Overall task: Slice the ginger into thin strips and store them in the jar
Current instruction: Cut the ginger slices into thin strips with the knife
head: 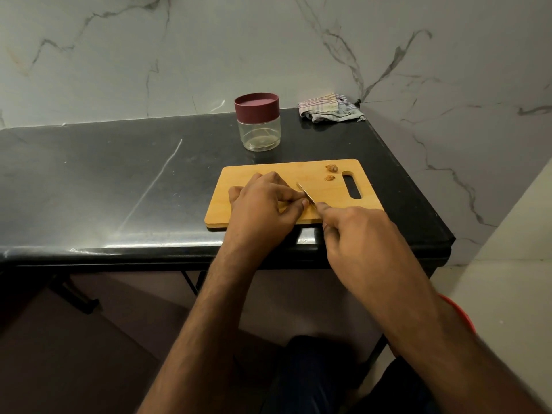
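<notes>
Right hand [355, 231] holds knife [306, 196] beside left hand [263, 207] on cutting board [328, 192].

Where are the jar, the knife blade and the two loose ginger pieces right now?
jar [259, 135]: head view, on its clear glass wall below the maroon lid.
knife blade [305, 192]: head view, mid-blade, between both hands.
ginger pieces [331, 168]: head view, on the farther piece, beside the board's handle slot.

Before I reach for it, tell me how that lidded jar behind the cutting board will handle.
The jar looks clear and nearly empty, so probably light. It is squat with a flat base, so unlikely to tip when nudged, though it may slide on the glossy black countertop. Its smooth walls could be slippery; gripping the maroon lid seems safer.
</notes>
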